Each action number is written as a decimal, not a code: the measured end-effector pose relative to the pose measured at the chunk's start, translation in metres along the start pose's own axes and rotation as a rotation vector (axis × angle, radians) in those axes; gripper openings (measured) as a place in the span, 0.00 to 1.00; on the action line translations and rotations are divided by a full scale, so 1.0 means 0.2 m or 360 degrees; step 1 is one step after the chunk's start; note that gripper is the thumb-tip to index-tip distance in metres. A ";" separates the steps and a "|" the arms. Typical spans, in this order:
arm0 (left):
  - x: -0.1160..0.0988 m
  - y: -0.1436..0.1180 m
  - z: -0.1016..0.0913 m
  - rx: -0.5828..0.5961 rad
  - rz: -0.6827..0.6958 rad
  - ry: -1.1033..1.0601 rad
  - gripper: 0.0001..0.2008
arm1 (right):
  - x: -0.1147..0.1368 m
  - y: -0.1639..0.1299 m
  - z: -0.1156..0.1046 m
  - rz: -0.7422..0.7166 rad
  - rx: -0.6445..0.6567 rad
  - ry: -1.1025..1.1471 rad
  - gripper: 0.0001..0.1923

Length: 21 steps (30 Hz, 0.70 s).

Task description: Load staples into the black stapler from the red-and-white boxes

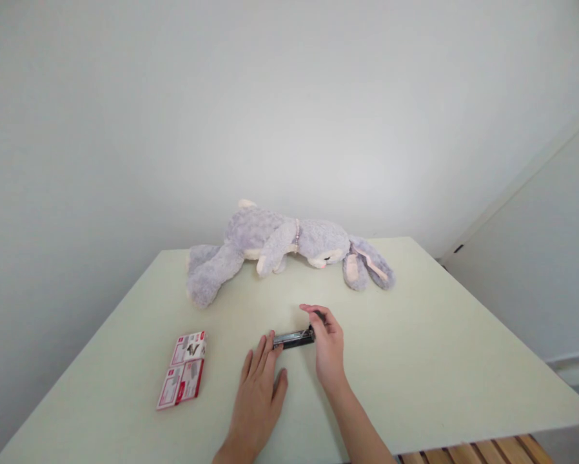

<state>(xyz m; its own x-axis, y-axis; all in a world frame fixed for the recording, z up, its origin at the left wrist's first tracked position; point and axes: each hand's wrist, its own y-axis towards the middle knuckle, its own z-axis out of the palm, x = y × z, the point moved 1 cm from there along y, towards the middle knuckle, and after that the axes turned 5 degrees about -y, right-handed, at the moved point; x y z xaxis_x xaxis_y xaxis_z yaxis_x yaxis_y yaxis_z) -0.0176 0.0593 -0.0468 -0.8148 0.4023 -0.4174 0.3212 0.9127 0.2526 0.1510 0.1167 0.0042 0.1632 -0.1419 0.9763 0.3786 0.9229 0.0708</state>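
A black stapler lies on the table in front of me, its upper arm swung up from the base and the metal staple channel showing. My right hand is closed around the raised part at the stapler's right end, and the fingers hide most of that part. At the other end, my left hand rests palm down with its fingers stretched out. Its fingertips touch the stapler's left tip, while the thumb stands apart over the tabletop.
Left of my hands are two red and white staple boxes, edge to edge. A lavender plush rabbit with a beaded necklace lies along the back of the pale green table, near the wall. Wooden slats show below the front edge.
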 end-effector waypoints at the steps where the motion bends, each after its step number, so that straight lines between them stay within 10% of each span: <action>1: 0.01 0.02 0.00 0.0016 -0.0010 -0.0046 0.25 | -0.02 0.02 -0.03 0.0079 -0.0073 0.0139 0.14; 8: 0.06 0.01 -0.12 -0.0226 -0.0141 -0.0217 0.19 | -0.07 0.06 -0.30 0.0428 -0.0219 0.0523 0.27; 12: 0.17 -0.16 -0.28 -0.0649 -0.0810 0.0224 0.25 | -0.05 -0.06 -0.50 0.0409 -0.0416 0.0512 0.25; 15: 0.25 -0.31 -0.30 -0.0620 -0.1079 0.0469 0.28 | -0.05 -0.20 -0.60 0.0413 -0.0459 0.0269 0.24; 21: 0.22 -0.36 -0.16 -0.0500 -0.0380 0.0177 0.19 | -0.06 -0.35 -0.51 0.0482 0.0404 -0.0524 0.24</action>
<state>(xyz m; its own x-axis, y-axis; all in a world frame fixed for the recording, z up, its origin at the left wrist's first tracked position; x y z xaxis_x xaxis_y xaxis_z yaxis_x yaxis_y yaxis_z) -0.0914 0.0081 -0.0559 -0.9013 0.1562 -0.4041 -0.0320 0.9063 0.4215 0.2157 0.0182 -0.0333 -0.0795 0.2278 0.9705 0.1189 0.9688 -0.2176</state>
